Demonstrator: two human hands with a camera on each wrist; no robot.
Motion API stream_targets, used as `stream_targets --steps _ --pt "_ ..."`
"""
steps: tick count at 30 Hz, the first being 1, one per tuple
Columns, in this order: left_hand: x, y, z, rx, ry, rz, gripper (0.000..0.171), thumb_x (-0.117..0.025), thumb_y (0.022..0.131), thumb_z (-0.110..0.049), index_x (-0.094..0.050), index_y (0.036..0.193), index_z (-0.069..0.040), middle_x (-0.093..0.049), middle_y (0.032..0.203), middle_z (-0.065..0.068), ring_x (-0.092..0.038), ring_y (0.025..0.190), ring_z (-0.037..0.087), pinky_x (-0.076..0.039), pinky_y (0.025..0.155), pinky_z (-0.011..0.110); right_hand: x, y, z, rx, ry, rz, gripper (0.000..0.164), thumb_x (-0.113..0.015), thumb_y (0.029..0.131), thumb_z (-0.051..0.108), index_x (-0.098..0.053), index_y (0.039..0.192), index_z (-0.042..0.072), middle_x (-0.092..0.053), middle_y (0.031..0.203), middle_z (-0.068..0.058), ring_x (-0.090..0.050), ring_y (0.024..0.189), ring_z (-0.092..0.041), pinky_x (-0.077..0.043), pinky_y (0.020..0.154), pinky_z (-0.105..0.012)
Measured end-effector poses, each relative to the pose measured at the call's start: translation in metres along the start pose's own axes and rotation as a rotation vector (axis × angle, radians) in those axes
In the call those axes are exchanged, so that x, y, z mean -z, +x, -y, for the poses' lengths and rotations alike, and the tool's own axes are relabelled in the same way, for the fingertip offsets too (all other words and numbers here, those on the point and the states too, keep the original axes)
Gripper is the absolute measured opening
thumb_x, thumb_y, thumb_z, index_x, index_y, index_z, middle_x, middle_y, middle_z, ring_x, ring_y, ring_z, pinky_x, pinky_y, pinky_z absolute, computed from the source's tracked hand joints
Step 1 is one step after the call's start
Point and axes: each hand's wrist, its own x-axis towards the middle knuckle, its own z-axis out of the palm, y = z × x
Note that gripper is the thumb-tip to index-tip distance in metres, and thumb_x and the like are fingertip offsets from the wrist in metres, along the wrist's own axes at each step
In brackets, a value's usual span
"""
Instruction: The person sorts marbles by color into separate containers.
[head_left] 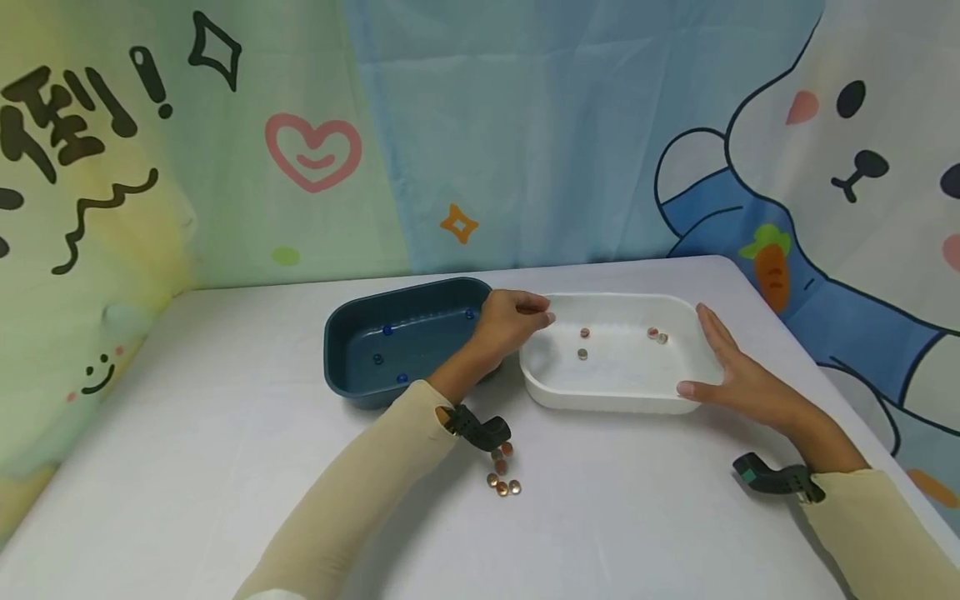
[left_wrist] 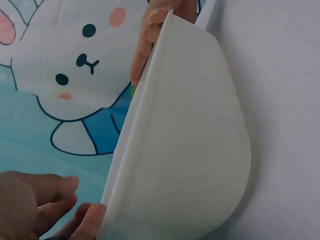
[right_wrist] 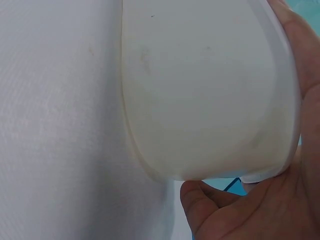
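Note:
A white tray [head_left: 622, 400] stands on the table with a few small reddish and clear beads [head_left: 584, 332] inside. Its right end is gripped by my right hand [head_left: 750, 387], the fingers along the end and the thumb at the front corner. My left hand [head_left: 504, 321] is at the tray's left rim, fingertips by the edge; whether anything is between them is hidden. In the left wrist view, fingers [left_wrist: 90, 220] of that hand meet the rim. Several amber and reddish beads [head_left: 502, 489] lie on the table below the left wrist.
A dark blue tray [head_left: 341, 367] stands left of the white one, partly behind the left hand, holding several blue beads [head_left: 387, 330]. The white table [head_left: 187, 433] ends at a printed cloth backdrop [head_left: 525, 125]. Each wrist wears a black camera [head_left: 480, 429].

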Motion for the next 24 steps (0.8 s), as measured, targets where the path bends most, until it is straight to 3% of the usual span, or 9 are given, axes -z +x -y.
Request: stream_targets --steps 5,12,17,24 --pt "0.012 -0.004 0.005 -0.017 -0.036 0.075 0.021 -0.069 0.091 -0.013 -0.073 0.108 -0.002 -0.07 0.101 0.004 -0.064 0.091 0.014 -0.053 0.076 0.027 -0.001 0.001 0.001 0.007 0.004 0.006 0.116 -0.074 0.082 0.035 0.018 0.153 0.027 0.023 0.159 -0.008 0.008 0.141 -0.051 -0.019 0.087 -0.081" --pt "0.026 -0.018 0.007 -0.033 -0.109 0.162 0.018 -0.066 0.093 -0.009 -0.072 0.106 0.001 -0.072 0.093 0.009 -0.069 0.088 0.016 -0.054 0.083 0.031 0.001 0.001 0.0 0.023 0.011 0.0 0.115 -0.074 0.083 0.034 0.018 0.153 0.027 0.023 0.159 -0.008 0.009 0.141 -0.05 -0.017 0.088 -0.081" --pt "0.03 -0.031 0.009 -0.058 -0.066 0.183 0.017 -0.067 0.093 -0.011 -0.073 0.104 0.0 -0.072 0.089 0.006 -0.069 0.085 0.014 -0.054 0.082 0.032 0.0 0.001 0.0 0.034 0.025 -0.002 0.115 -0.073 0.083 0.032 0.018 0.153 0.025 0.022 0.159 -0.011 0.011 0.141 -0.049 -0.012 0.091 -0.081" --pt "0.03 -0.05 0.007 -0.167 0.027 0.25 0.014 -0.066 0.091 -0.006 -0.075 0.1 0.0 -0.073 0.088 0.004 -0.067 0.08 0.01 -0.053 0.069 0.024 -0.001 0.0 0.0 0.011 0.003 -0.008 0.115 -0.074 0.083 0.036 0.018 0.153 0.027 0.022 0.159 -0.009 0.011 0.141 -0.049 -0.014 0.089 -0.081"
